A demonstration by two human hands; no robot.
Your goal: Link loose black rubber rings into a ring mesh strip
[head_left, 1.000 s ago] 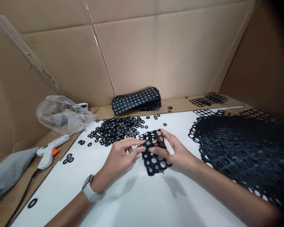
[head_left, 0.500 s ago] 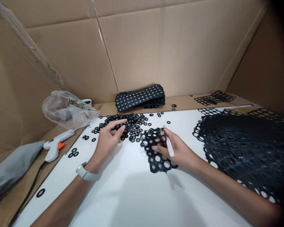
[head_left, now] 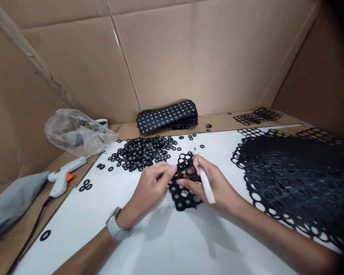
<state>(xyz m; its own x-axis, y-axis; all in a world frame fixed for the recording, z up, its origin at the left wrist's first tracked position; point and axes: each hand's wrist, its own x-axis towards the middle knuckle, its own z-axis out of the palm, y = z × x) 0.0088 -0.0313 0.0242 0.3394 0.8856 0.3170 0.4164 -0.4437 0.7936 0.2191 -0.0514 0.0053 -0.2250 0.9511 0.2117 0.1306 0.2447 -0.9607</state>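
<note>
My right hand (head_left: 213, 179) is closed on a small black panel of joined rings (head_left: 183, 198), held tilted above the white board. A white pen (head_left: 208, 187) is also tucked in that hand, its dark tip pointing up and away. At the panel's left edge, the thumb and forefinger of my left hand (head_left: 156, 179) are pinched together. Whatever sits between those fingertips is too small and covered to make out. Just beyond my left hand lies a pile of loose black rings (head_left: 140, 152).
A large stack of black ring mesh (head_left: 292, 183) covers the right side. Behind the board lie folded dotted black strips (head_left: 167, 116) and a flat mesh piece (head_left: 256, 115). Leftward are a glue gun (head_left: 64, 175), a plastic bag (head_left: 80, 131) and a grey pouch (head_left: 20, 202). Cardboard walls (head_left: 212, 57) enclose everything.
My left hand has moved right, from the ring pile to the panel's left edge, and its fingertips have come together. My right hand keeps the panel and pen, with the pen now turned slightly.
</note>
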